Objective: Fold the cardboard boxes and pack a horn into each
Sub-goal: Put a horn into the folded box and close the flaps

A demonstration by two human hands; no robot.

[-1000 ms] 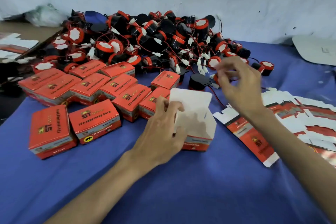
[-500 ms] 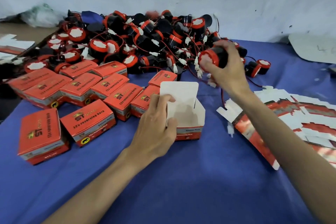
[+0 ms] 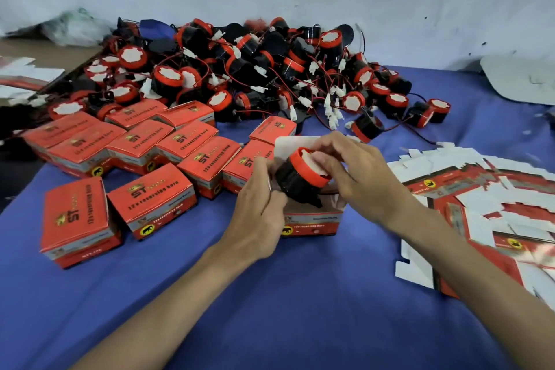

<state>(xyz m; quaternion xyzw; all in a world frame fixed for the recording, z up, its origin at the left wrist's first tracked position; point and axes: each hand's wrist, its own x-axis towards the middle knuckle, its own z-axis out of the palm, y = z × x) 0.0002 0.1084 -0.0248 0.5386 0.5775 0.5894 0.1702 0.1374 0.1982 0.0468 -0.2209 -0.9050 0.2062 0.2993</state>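
Head camera showed both hands gripping a black-and-red horn (image 3: 300,177) over the open cardboard box (image 3: 312,221) mid-worktop: left hand (image 3: 258,213) on its body, right hand (image 3: 357,177) on its red rim.

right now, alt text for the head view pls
Two bare hands, left hand and right hand, lower a black and red horn into an open box on a blue cloth, closed boxes at left, loose horns piled behind.

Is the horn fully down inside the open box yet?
No: the horn is tilted above the open box, held between the left hand and the right hand.
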